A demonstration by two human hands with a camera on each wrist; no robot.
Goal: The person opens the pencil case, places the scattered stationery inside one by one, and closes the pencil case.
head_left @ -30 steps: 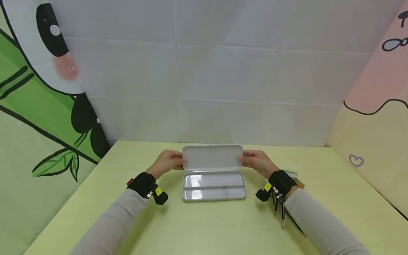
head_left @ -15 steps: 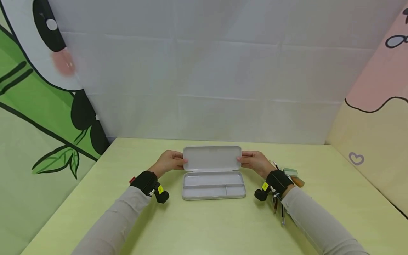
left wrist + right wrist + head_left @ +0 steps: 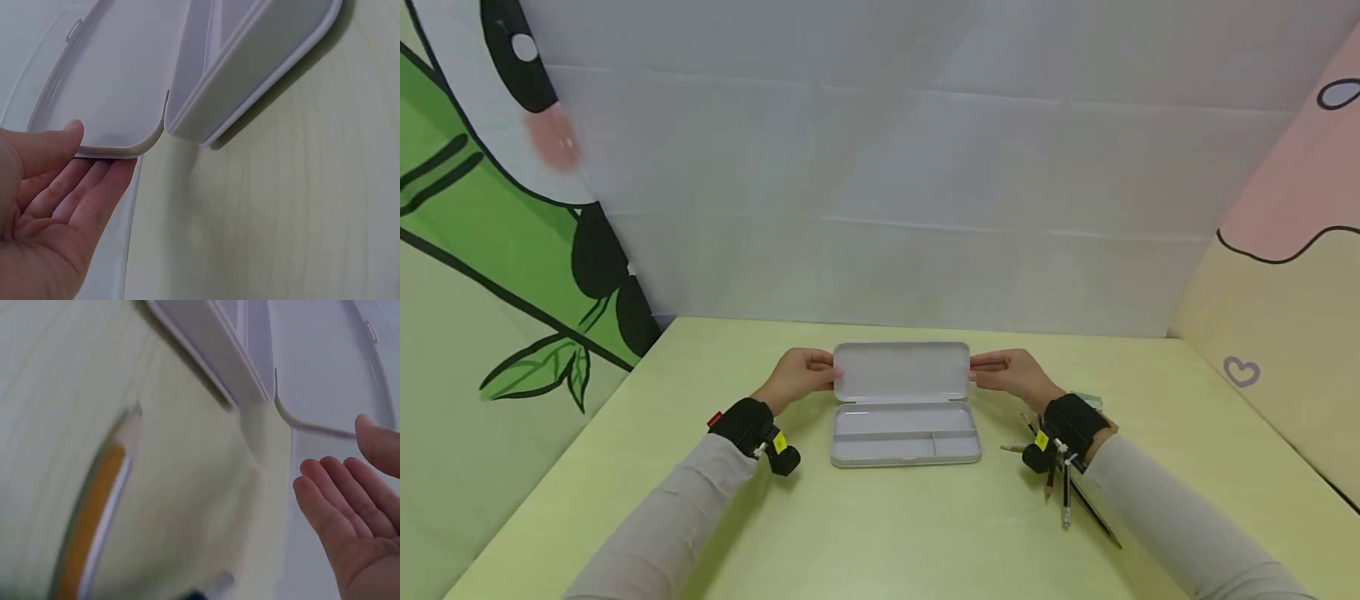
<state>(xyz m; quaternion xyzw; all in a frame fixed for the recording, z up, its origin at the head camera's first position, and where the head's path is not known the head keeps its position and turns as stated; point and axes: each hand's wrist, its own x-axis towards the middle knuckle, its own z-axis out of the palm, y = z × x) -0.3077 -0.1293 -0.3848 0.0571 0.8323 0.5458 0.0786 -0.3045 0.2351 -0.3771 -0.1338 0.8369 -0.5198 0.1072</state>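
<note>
An open white pencil case (image 3: 906,435) stands on the table, its lid (image 3: 902,372) raised at the back and its divided tray in front. My left hand (image 3: 805,377) pinches the lid's left edge; in the left wrist view the thumb (image 3: 56,147) lies on the inner face, fingers behind it. My right hand (image 3: 1009,377) is at the lid's right edge. In the right wrist view its fingers (image 3: 334,509) are nearly straight and apart from the lid, with the thumb tip right at the lid's rim.
Several pencils (image 3: 1067,497) lie right of the case, partly under my right wrist. A yellow pencil (image 3: 100,512) shows close in the right wrist view. A pale green block (image 3: 1088,400) lies behind that wrist. A grey-white cloth (image 3: 880,167) hangs behind the table.
My right hand has come off the lid's right edge and moved slightly right, its fingers loosened. My left hand still holds the lid, which stays raised.
</note>
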